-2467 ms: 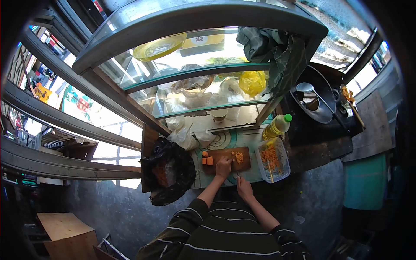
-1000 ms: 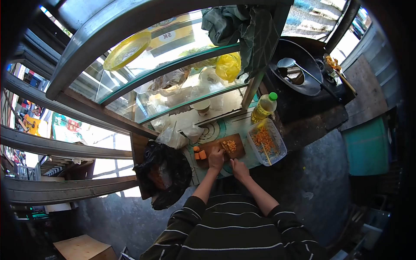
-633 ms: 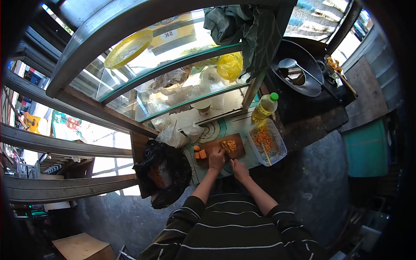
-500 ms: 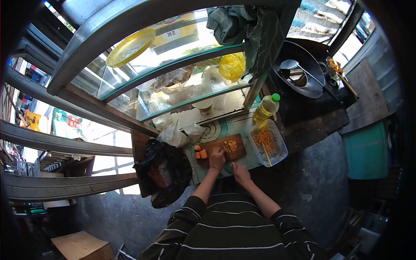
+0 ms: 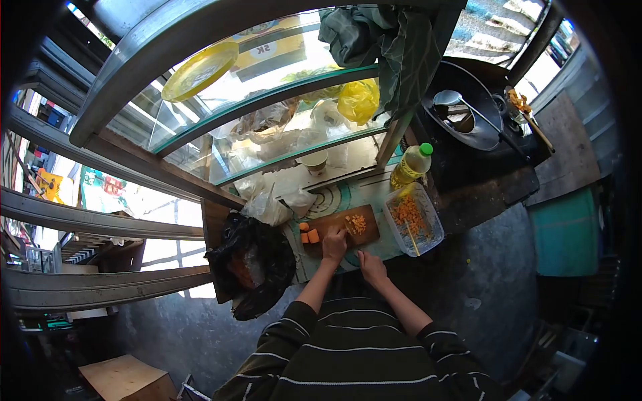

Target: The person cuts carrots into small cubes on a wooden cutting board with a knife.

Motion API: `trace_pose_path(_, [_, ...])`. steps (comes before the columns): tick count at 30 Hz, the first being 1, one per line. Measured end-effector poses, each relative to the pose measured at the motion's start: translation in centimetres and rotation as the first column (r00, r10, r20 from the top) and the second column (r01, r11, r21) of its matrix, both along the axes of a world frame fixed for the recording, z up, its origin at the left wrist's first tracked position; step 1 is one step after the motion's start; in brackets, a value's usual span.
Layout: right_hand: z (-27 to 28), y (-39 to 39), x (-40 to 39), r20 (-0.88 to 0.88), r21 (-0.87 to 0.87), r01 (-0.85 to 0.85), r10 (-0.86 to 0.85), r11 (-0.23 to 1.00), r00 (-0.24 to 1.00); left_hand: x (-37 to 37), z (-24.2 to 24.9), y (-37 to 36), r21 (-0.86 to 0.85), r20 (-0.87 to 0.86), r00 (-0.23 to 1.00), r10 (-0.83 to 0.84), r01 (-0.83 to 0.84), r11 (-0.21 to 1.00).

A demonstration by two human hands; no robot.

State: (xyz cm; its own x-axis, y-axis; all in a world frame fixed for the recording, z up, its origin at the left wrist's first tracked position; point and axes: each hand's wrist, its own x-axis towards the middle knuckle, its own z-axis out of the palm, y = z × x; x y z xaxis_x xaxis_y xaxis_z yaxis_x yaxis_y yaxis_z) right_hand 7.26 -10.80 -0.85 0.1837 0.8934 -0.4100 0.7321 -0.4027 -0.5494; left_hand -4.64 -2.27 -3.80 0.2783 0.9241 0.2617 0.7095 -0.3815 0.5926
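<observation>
Left hand (image 5: 334, 244), centre frame: curled, pressing down on the wooden cutting board (image 5: 338, 228) beside orange chunks (image 5: 308, 235). Right hand (image 5: 372, 266), just right: closed, grip contents indiscernible. Clear tub (image 5: 414, 219) of cut pieces and oil bottle (image 5: 411, 166) further right; glass display case (image 5: 267, 113) above.

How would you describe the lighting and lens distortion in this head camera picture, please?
Head view: strong fisheye bends the glass display case into arcs, with a black vignette at the corners; daylight blows out its panes; the left hand and cutting board look tiny and soft.
</observation>
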Motion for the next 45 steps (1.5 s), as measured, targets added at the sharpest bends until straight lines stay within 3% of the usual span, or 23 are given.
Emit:
trace_pose_path(9, [0.7, -0.2, -0.2, -0.056, 0.023, 0.016, -0.014, 1.000, 0.998, -0.3, 0.0, 0.3, 0.010, -0.053, 0.999, -0.013, 0.013, 1.000])
trace_pose_path(15, [0.6, 0.6, -0.2, -0.019, -0.078, 0.007, -0.009, 0.997, 1.000, -0.2, 0.4, 0.3, 0.045, -0.083, 0.996, 0.032, -0.029, 0.999])
trace_pose_path(20, [0.7, 1.1, -0.2, -0.058, -0.001, 0.014, -0.014, 1.000, 0.998, -0.2, 1.3, 0.2, 0.090, -0.212, 0.971, 0.112, -0.095, 0.991])
trace_pose_path(45, [0.2, 0.2, -0.6, -0.036, 0.061, 0.010, -0.008, 0.998, 0.999, -0.9, 0.6, 0.2, 0.036, -0.267, 0.961, 0.072, -0.065, 0.997])
